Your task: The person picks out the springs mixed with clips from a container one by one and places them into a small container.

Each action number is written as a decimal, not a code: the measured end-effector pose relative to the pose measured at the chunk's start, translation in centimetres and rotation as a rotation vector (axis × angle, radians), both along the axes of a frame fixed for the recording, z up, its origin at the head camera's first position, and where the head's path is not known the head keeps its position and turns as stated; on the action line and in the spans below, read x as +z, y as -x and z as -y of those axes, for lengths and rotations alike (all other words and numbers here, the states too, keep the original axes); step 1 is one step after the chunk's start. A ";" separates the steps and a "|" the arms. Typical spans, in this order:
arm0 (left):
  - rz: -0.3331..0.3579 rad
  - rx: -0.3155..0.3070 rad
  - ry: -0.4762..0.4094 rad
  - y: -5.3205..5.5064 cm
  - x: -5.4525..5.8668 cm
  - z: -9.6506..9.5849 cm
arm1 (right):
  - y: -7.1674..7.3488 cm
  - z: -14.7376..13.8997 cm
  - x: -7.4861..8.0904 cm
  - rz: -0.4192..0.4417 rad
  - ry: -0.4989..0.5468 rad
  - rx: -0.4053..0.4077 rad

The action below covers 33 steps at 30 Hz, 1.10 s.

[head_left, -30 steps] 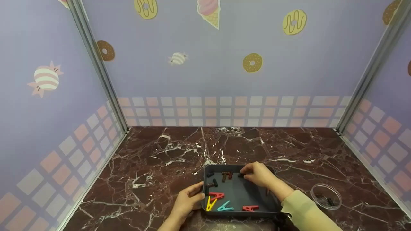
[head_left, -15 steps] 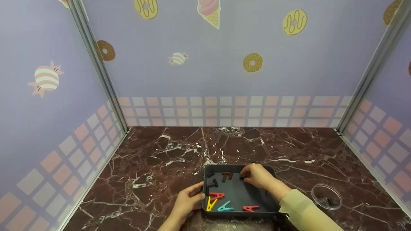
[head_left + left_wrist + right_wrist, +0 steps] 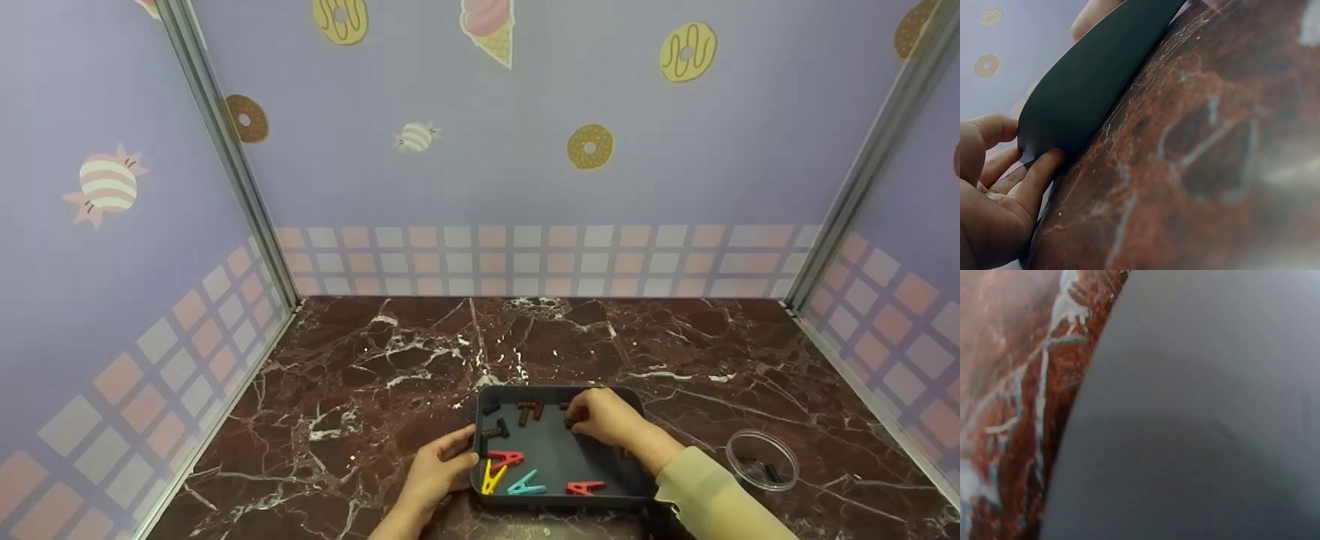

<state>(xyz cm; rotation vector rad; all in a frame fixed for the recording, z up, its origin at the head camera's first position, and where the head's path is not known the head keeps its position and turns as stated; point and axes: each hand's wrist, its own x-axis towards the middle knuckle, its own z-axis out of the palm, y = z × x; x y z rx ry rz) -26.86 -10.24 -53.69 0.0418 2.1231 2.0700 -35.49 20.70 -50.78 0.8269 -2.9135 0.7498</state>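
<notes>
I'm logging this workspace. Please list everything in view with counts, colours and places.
walls: three, lilac, back and sides
metal posts: two, grey, back corners
table: one, marbled dark red, between walls
tray: one, dark grey, on table
red clips: two, red, tray's left side, near edge
yellow clip: one, yellow, tray's near left corner
blue clip: one, light blue, tray's near edge
dish: one, clear, right of tray
small pieces: several, count unclear, dark or reddish, inside tray and dish
sleeve: one, pale green, right arm
left hand: one, bare, tray's left side
right hand: one, bare, over tray, pinching a dark piece
</notes>
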 end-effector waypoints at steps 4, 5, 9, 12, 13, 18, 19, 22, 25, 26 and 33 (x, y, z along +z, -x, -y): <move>0.013 -0.008 -0.015 0.0 0.0 0.0 | 0.0 -0.4 0.1 0.000 0.024 0.001; 0.016 -0.011 -0.024 -0.1 0.0 0.0 | 0.0 -0.5 0.1 -0.002 0.032 0.003; 0.014 -0.017 -0.040 -0.1 0.0 0.0 | 0.0 -1.0 0.1 0.006 0.066 0.016; 0.012 -0.013 -0.039 0.0 -0.1 0.0 | -0.1 -1.3 0.1 0.016 0.090 0.017; 0.012 -0.012 -0.038 0.0 -0.1 0.0 | -0.1 -1.4 0.2 0.023 0.098 0.015; 0.014 -0.005 -0.028 0.0 -0.1 0.0 | -0.6 -1.9 0.8 0.046 0.131 0.003; 0.013 -0.004 -0.027 0.0 -0.1 0.0 | -0.7 -2.0 0.9 0.048 0.135 0.002; 0.010 -0.005 -0.029 0.0 -0.2 0.0 | -1.1 -2.5 1.3 0.053 0.144 -0.006; 0.007 -0.008 -0.029 0.0 -0.2 0.0 | -1.6 -3.0 1.7 0.066 0.155 -0.015; 0.006 -0.009 -0.029 0.0 -0.2 0.0 | -1.8 -3.2 1.9 0.067 0.158 -0.017; 0.010 0.004 -0.021 0.0 -0.3 0.0 | -3.1 -4.8 3.0 0.036 0.190 -0.021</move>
